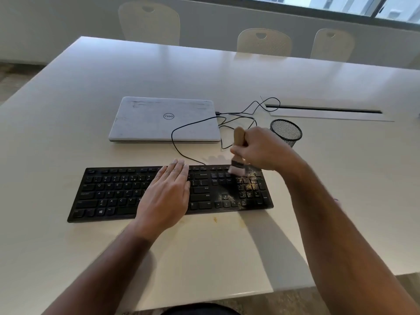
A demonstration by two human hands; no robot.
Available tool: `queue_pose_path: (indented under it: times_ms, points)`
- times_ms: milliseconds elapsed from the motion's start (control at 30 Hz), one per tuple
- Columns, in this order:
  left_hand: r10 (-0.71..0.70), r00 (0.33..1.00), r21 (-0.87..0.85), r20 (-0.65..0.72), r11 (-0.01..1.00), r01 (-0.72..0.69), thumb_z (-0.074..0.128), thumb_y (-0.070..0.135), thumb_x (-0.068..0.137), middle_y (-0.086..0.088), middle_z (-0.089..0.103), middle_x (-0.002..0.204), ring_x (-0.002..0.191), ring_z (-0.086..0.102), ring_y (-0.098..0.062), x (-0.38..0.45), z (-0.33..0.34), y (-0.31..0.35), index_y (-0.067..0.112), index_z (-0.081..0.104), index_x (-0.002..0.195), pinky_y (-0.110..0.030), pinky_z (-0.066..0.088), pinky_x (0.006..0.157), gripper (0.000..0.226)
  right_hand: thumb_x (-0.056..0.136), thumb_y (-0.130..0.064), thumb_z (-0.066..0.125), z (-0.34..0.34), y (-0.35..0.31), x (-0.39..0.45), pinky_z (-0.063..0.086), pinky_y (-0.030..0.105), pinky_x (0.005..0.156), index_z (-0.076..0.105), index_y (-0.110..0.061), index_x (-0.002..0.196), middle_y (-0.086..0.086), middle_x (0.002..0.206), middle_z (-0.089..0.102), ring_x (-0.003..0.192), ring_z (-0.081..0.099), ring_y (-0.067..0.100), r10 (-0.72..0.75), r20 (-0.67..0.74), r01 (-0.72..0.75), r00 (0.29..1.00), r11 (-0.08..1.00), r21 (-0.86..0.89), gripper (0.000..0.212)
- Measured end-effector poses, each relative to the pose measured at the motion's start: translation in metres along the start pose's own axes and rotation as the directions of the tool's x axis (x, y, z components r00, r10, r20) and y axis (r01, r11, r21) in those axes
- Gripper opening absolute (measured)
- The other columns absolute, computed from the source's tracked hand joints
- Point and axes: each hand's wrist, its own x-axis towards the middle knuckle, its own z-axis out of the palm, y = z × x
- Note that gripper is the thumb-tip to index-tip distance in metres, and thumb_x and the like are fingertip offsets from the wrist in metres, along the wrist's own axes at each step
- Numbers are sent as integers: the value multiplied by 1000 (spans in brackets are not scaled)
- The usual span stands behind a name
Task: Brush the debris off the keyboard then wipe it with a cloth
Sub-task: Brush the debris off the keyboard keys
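Left hand (167, 192) flat, fingers straight, pressing keyboard (170, 193) on table (204, 71); right hand (261, 148) grips brush (238, 155) over number pad; crumbs (247, 185) remain there; brushing unfinished, wiping not begun, no cloth visible

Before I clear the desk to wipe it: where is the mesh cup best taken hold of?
Grip the mesh cup by its open rim, coming from above. It stands upright with its mouth up; the right hand and brush crowd its left side.
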Motion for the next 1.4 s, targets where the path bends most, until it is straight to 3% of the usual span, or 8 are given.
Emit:
queue_pose_path:
  times_ms: [167, 300, 567, 767, 933, 1133, 1300, 1400]
  points:
    - [-1, 1000, 9, 10, 1000, 1, 18, 37, 103, -7, 30, 164, 155, 18, -14, 0, 0, 0, 10, 33, 157, -37, 18, 127, 63, 103, -25, 62, 36, -24, -7, 46, 28, 57, 61, -19, 72, -5, 64, 65, 60, 63, 9, 7, -230, 24, 973, 991, 132, 32]
    - [-4, 1000, 1, 7, 1000, 4, 19, 38, 103, -7, 30, 164, 155, 18, -14, 1, 0, 0, 10, 33, 157, -37, 18, 127, 63, 96, -18, 58, 46, -21, -17, 59, 47, 65, 61, -2, 69, 12, 65, 69, 61, 71, 28, 37, -138, -22, 990, 994, 108, 31]
    - [0, 1000, 5, 1, 1000, 0, 19, 38, 103, -7, 32, 163, 154, 21, -15, 1, 0, 0, 10, 35, 157, -37, 17, 127, 63, 104, -29, 62, 42, -18, -15, 54, 35, 68, 69, -13, 84, -3, 66, 67, 67, 67, 16, 56, -282, -3, 958, 983, 186, 27]
    - [0, 1000, 6, -4, 1000, 0, 21, 37, 104, -8, 32, 163, 154, 21, -15, 0, 1, 0, 9, 34, 157, -36, 16, 127, 61, 94, -17, 61, 37, -14, -21, 63, 49, 68, 65, -5, 68, 9, 65, 71, 60, 73, 25, 73, -97, -56, 993, 984, 169, 29]
    - [-1, 1000, 0, 2, 1000, 1, 21, 37, 104, -7, 31, 164, 154, 19, -14, 1, 2, -1, 10, 33, 157, -36, 17, 127, 61, 103, -26, 63, 32, -9, -18, 62, 43, 79, 71, -10, 89, 3, 73, 73, 71, 74, 20, 113, -295, -53, 949, 977, 204, 24]
    - [-2, 1000, 5, 6, 1000, 2, 22, 37, 104, -7, 29, 165, 155, 17, -14, 1, 1, -1, 10, 31, 158, -35, 14, 127, 60, 95, -15, 63, 32, -6, -24, 65, 42, 60, 68, 5, 79, 16, 71, 74, 59, 74, 28, 129, -38, -120, 991, 974, 191, 27]
    - [0, 1000, 10, 3, 1000, 0, 22, 37, 104, -7, 29, 164, 155, 17, -14, 0, 2, -1, 10, 31, 158, -35, 14, 127, 61, 103, -28, 63, 30, 2, -18, 61, 45, 81, 70, -11, 87, 4, 74, 73, 75, 74, 24, 148, -285, -83, 947, 970, 227, 24]
    - [-1, 1000, 1, 2, 1000, 1, 22, 37, 104, -6, 29, 164, 155, 17, -14, 0, 2, -1, 11, 31, 158, -35, 14, 127, 60, 104, -27, 61, 33, 2, -21, 60, 46, 81, 70, -8, 87, 5, 75, 72, 74, 73, 25, 138, -257, -96, 957, 981, 168, 27]
